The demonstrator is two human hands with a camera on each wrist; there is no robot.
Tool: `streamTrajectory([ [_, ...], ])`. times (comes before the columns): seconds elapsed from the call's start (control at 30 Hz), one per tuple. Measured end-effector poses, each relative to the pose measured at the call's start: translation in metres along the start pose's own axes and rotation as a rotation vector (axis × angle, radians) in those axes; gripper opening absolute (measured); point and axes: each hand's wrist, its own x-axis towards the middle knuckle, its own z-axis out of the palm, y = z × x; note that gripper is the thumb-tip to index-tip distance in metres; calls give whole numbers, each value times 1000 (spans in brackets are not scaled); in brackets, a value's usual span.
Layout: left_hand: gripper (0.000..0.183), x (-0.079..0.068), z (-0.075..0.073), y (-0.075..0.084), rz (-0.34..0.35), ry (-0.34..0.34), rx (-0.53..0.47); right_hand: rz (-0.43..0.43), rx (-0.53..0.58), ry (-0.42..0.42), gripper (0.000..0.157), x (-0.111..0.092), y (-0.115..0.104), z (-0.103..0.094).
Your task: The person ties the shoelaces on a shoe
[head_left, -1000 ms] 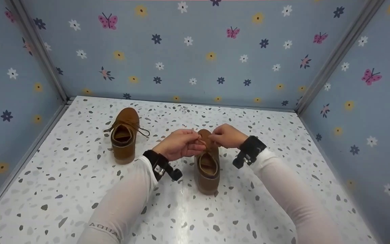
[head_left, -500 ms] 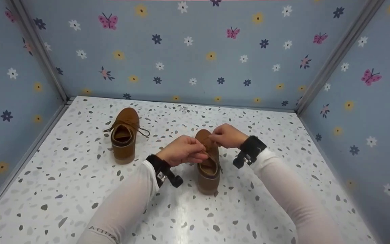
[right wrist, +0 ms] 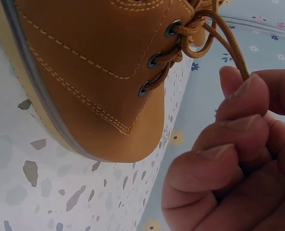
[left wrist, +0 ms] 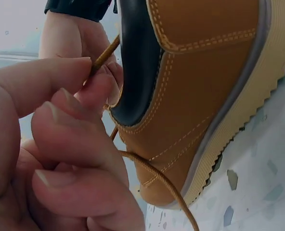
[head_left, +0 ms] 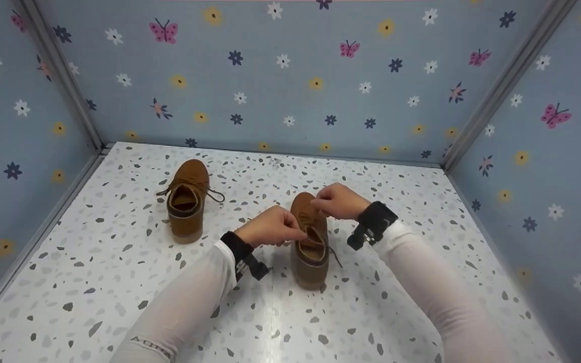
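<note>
A tan lace-up shoe (head_left: pixel 311 275) stands upright on the floor, toe pointing away, between my two hands. My left hand (head_left: pixel 273 227) is over the left side of its opening, and thumb and forefinger pinch a brown shoelace (left wrist: pixel 105 54) in the left wrist view. Toward the toe, on the right, my right hand (head_left: pixel 341 201) pinches a loop of the lace (right wrist: pixel 233 45) drawn out from the knot. A loose lace end (head_left: pixel 336 256) hangs down the shoe's right side. Metal eyelets (right wrist: pixel 154 60) line the front in the right wrist view.
A second tan shoe (head_left: pixel 187 227) stands to the left, its lace tied with loops out at both sides. White speckled flooring (head_left: pixel 270 312) lies underneath. Blue flowered panels (head_left: pixel 290 75) enclose the back and both sides.
My left hand has come down and back from the toe to the shoe's opening, turning over. A lace end now trails on the right side. My right hand has stayed in place.
</note>
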Motion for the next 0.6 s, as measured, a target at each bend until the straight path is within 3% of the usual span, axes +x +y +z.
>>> streamTrajectory([
  [0.1, 28, 2, -7, -2, -5, 16, 7, -7, 2, 1, 34, 0, 1, 0],
  [0.23, 23, 5, -19, -5, -26, 88, -45, -17, -7, -1, 35, 0, 1, 0],
  [0.43, 18, 16, -33, -10, 25, 212, -41, -34, -23, 6, 33, 0, 1, 1],
  [0.6, 22, 26, -36, -8, 40, 188, 6, -74, -45, 15, 29, 1, 1, 3],
])
